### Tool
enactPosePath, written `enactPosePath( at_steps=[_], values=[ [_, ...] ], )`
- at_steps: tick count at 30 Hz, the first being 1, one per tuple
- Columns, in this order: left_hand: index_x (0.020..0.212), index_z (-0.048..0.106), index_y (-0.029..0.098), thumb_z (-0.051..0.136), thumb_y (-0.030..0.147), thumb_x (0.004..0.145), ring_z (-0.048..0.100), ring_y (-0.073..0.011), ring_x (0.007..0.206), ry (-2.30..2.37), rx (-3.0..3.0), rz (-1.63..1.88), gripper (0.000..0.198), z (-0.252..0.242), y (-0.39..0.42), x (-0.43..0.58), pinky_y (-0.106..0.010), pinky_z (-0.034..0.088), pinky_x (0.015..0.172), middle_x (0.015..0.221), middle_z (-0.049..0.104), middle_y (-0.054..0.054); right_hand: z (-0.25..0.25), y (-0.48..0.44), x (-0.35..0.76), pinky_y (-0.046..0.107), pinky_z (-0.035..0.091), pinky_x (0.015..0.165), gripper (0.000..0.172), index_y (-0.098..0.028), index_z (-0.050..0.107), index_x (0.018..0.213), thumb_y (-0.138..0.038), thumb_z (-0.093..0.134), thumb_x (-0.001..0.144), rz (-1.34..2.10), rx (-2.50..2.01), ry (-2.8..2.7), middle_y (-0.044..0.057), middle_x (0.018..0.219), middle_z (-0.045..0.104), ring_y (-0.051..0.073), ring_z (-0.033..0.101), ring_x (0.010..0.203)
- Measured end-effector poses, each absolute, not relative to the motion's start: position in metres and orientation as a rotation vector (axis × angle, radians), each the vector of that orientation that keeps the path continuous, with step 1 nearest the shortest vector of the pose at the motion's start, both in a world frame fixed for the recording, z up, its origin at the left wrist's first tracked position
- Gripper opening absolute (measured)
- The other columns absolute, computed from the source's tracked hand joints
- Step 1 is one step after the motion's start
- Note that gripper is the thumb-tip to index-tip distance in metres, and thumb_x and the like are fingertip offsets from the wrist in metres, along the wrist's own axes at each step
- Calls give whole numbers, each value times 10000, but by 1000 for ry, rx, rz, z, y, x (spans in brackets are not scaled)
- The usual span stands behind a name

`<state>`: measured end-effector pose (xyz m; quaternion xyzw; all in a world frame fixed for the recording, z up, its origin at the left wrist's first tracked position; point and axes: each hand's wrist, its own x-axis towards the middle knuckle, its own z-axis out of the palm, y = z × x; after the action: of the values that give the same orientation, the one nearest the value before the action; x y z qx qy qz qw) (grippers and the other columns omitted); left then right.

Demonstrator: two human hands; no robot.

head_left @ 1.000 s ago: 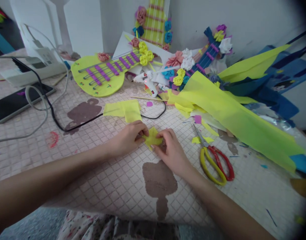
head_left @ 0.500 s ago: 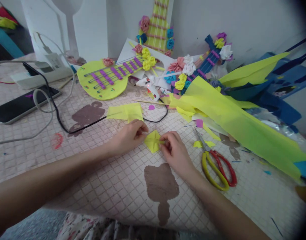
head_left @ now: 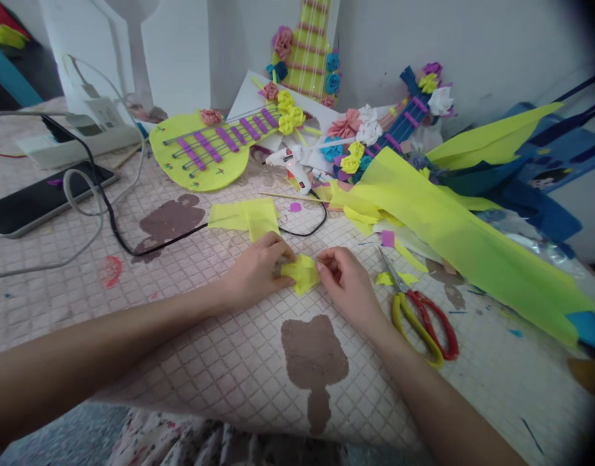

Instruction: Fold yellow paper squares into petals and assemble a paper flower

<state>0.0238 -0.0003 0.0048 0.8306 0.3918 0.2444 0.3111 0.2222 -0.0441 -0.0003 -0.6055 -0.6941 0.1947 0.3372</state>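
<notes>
Delicately, a person handles a small yellow paper piece (head_left: 303, 276) left of the scissors (head_left: 418, 309).
The left hand (head_left: 259, 273) pinches one edge; the right hand (head_left: 346, 286) curls against the other, its grip unclear. Light, even fingertip pressure should avoid tearing. Quilted cloth (head_left: 219, 356) lies beneath the scissors, a pale wall (head_left: 394, 39) beyond them.

the small paper (head_left: 301, 275) is yellow, as is the strip (head_left: 243, 215), while the scissors (head_left: 404, 290) have one yellow handle, one red handle and grey blades. the tablecloth (head_left: 204, 362) is pale pinkish-white, crossed by a brownish diamond grid and marked with solid brown shapes. the toy guitar (head_left: 204, 152) is yellow with purple bars and dark strings, the glue gun (head_left: 294, 165) white, and the clothing (head_left: 154, 440) pale with pink and dark flecks.
</notes>
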Motion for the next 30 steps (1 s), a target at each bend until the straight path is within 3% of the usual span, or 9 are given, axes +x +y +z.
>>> enactPosePath(
  at_steps=[6, 12, 18, 23, 30],
  values=[
    [918, 548, 168, 656, 152, 696, 548, -156, 815, 973, 2160, 665, 247, 4, 0, 25, -293, 513, 681, 964, 569, -51, 4, -44, 223, 306, 451, 605, 37, -198, 543, 834, -215, 546, 801, 596, -1584, -1829, 34, 820, 552, 146, 526, 655],
    [1167, 463, 182, 654, 216, 744, 557, -164, 860, 994, 2105, 717, 465, 2, 0, 24, -314, 519, 699, 1076, 569, -78, 7, -46, 225, 280, 432, 594, 52, -205, 520, 771, -235, 549, 803, 804, -1503, -1689, -4, 726, 540, 131, 509, 636],
    [1005, 577, 165, 575, 195, 797, 545, -207, 983, 976, 2260, 713, 210, -1, 2, 24, -363, 521, 806, 1088, 512, -95, 4, -46, 224, 283, 456, 608, 46, -197, 530, 837, -240, 526, 823, 750, -1565, -1655, 11, 764, 583, 135, 541, 650],
    [905, 591, 159, 601, 137, 761, 542, -201, 987, 917, 2289, 756, 145, -4, 2, 25, -377, 491, 886, 1039, 525, -76, 2, -44, 223, 295, 467, 629, 144, -184, 561, 945, -208, 550, 803, 634, -1615, -1758, 44, 861, 580, 138, 540, 672],
    [941, 579, 155, 587, 96, 767, 557, -180, 968, 858, 2279, 758, 184, -3, 4, 25, -333, 480, 866, 1015, 561, -60, 5, -45, 220, 286, 459, 601, 98, -191, 552, 882, -174, 571, 787, 615, -1602, -1803, 38, 907, 546, 104, 514, 604]
  ],
)
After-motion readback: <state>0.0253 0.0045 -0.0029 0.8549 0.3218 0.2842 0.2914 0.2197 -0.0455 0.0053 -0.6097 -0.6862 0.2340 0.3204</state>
